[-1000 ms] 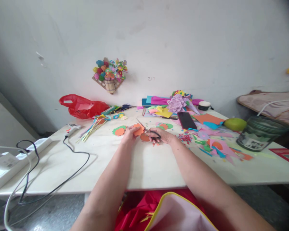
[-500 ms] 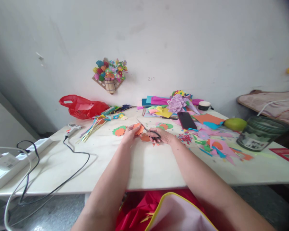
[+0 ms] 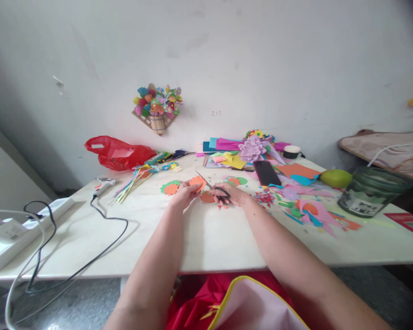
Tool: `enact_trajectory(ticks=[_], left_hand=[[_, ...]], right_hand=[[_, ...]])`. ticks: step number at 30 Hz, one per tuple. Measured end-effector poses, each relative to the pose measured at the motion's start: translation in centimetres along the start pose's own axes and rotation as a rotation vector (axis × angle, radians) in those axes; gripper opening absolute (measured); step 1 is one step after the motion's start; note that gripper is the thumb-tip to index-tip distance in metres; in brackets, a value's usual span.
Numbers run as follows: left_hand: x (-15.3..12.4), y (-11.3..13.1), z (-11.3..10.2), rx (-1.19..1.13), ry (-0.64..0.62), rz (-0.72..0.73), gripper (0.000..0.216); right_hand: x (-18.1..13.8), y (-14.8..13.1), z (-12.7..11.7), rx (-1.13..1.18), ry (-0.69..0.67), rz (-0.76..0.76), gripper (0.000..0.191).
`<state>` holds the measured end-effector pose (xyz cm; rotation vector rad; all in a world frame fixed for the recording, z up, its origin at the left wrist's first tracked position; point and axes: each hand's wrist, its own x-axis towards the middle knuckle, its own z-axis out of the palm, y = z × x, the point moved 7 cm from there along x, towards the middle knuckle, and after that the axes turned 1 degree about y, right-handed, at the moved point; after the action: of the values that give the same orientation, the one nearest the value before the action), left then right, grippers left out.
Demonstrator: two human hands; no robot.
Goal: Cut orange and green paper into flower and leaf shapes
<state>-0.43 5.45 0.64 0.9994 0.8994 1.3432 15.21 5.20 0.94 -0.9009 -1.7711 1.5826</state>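
Observation:
My left hand [image 3: 185,193] pinches an orange scalloped cutout [image 3: 195,183] above the middle of the table. My right hand [image 3: 232,193] is closed round the dark handles of a pair of scissors [image 3: 220,191], whose blades point up and left beside the cutout's right edge. Below the blades lies another orange piece [image 3: 207,197], with small orange scraps by my right fingers. Left of my left hand rests an orange and green flower cutout [image 3: 170,187]. A similar orange and green cutout [image 3: 236,181] lies just beyond my right hand.
A glue gun [image 3: 103,185] with a trailing cord and a power strip [image 3: 51,215] are at left. A red plastic bag [image 3: 119,153] lies at the back. To the right are a phone [image 3: 267,173], coloured scraps [image 3: 316,211], a green fruit [image 3: 336,178] and a glass jar [image 3: 365,192].
My left hand has shifted slightly left and its hold on the orange cutout has turned a little. The right hand and scissors stay nearly in place.

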Motion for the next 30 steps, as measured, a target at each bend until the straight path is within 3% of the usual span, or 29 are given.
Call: enact_trajectory(ticks=[30], left_hand=[[0.1,-0.2,-0.7,-0.054,0.029,-0.014,0.017]], right_hand=[[0.5,1.0,-0.2,-0.058,-0.099,-0.001,0.033]])
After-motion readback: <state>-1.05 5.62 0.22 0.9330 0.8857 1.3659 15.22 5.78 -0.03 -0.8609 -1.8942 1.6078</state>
